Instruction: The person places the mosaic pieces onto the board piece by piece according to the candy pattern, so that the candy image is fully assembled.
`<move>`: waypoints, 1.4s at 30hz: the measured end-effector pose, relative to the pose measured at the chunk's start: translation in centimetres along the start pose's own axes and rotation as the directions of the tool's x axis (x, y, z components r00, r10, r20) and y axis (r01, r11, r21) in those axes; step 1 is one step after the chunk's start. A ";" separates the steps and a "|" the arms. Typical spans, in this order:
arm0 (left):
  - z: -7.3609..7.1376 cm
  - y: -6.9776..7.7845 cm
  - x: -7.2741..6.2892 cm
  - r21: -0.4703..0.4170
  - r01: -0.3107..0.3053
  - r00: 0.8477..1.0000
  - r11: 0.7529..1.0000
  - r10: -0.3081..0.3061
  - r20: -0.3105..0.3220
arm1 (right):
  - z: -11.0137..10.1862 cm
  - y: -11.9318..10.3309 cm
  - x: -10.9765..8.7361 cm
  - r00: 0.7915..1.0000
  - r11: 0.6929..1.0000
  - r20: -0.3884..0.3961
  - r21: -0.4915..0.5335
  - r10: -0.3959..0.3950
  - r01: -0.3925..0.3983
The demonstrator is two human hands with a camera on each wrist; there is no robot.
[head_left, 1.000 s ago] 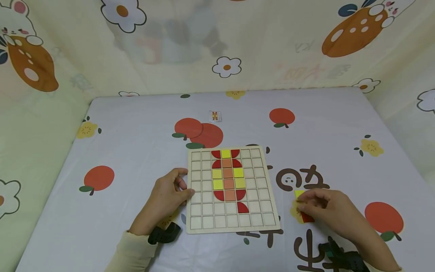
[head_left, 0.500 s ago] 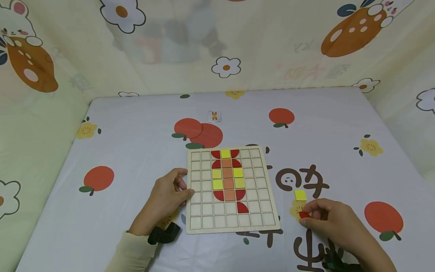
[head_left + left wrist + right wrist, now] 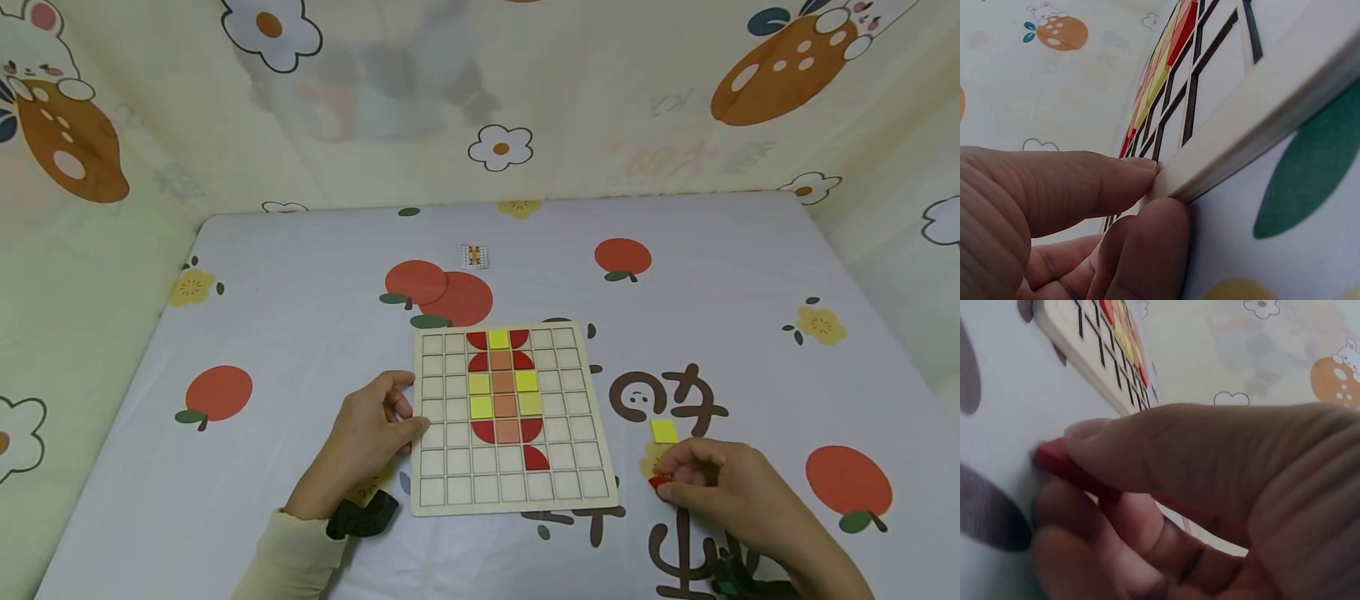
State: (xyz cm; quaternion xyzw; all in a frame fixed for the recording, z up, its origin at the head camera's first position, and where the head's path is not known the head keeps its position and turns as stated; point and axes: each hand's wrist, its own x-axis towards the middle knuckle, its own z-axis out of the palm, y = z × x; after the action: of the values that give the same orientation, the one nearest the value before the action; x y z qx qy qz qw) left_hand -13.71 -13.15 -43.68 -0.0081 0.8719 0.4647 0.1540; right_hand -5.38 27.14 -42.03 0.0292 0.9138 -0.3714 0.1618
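A pale wooden grid board lies in front of me, its middle columns filled with red, yellow and orange tiles. My left hand grips the board's left edge; in the left wrist view the thumb lies on the rim and a fingertip sits against its side. My right hand, right of the board, pinches a red tile between thumb and fingers just over the cloth. Those fingers partly hide its shape. A yellow square tile lies on the cloth just beyond that hand.
A lone red quarter-round tile sits in a lower cell of the board. Beyond the board, a small card with a printed grid pattern lies on the printed tablecloth. A patterned curtain encloses the table's back and sides.
My right hand has drawn back from the yellow tile, uncovering it, and has picked up the red tile, which now sits tilted differently in the fingers. The left hand and board have stayed put.
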 end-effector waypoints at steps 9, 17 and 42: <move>0.0 -0.1 0.0 -0.003 -0.005 1.000 1.000 0.006 0.004 | 0.1 -0.3 0.5 0.990 0.991 0.088 0.096 -0.106 0.098; 0.1 -0.1 0.0 -0.011 -0.005 1.000 1.000 0.005 0.008 | 0.4 -0.6 0.8 0.973 0.974 0.141 0.160 -0.184 0.161; -0.1 0.0 0.0 -0.003 0.001 1.000 1.000 -0.001 0.000 | 0.3 -2.6 2.7 0.981 0.976 0.120 0.175 -0.154 0.131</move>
State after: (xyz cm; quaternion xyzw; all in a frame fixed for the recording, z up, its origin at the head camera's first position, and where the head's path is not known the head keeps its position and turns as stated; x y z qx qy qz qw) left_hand -13.69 -13.23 -43.66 -0.0089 0.8712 0.4661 0.1542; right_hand -8.26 24.91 -41.35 -0.0478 0.8666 -0.4581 0.1920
